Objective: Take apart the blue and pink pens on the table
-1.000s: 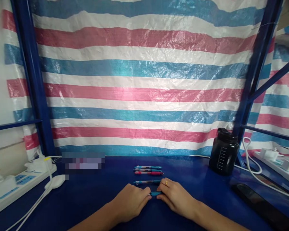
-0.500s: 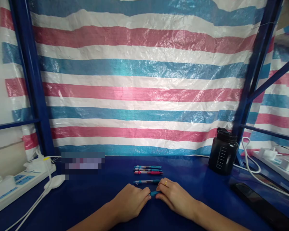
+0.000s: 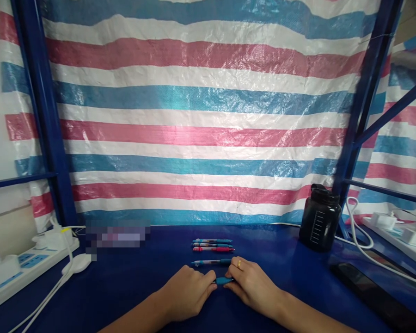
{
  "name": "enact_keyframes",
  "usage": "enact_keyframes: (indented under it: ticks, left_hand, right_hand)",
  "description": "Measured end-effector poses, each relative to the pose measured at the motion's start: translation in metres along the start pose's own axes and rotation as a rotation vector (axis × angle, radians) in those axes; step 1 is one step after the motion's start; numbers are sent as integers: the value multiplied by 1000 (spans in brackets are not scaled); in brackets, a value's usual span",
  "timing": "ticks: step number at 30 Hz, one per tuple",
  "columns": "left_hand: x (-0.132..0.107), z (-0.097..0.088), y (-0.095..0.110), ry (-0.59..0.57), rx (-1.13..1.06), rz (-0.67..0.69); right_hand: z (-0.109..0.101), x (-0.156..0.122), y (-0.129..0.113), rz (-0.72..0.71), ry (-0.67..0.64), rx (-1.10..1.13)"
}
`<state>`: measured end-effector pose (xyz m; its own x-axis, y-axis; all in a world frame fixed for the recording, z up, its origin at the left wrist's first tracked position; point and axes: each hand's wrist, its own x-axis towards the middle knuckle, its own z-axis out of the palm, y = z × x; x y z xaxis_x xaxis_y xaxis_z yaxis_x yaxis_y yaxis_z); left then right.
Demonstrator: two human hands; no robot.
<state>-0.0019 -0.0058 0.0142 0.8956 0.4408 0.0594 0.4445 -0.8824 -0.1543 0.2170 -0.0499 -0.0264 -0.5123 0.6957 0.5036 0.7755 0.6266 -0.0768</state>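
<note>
Your left hand point(image 3: 190, 293) swallows one end of the blue pen point(image 3: 224, 280), the other vanishes inside your right hand point(image 3: 253, 283), which also masks an end of the pen lying behind point(image 3: 208, 262)! Near the far left corner of the tabletop point(image 3: 131, 273), a pixelated patch point(image 3: 119, 236) blots out something, perhaps pale purple. By the left edge, the power strip point(image 3: 43, 260) runs out of frame!

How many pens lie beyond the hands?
4: farthest blue pen, second blue pen nearer, pink pen next, then nearest blue pen by the right hand. More may be hidden.
</note>
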Motion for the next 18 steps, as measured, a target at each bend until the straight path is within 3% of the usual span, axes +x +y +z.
enact_keyframes:
  ticks: [7,13,18]
  left_hand:
    - [0,0,2,18,-29,-25]
    - [-2,5,2,59,-66,-50]
    - [-1,2,3,10,-32,-25]
  right_hand:
    - [-1,0,-1,-3,5,-22]
    - [-12,4,-3,23,-92,47]
    - [-12,5,-2,-49,-125,54]
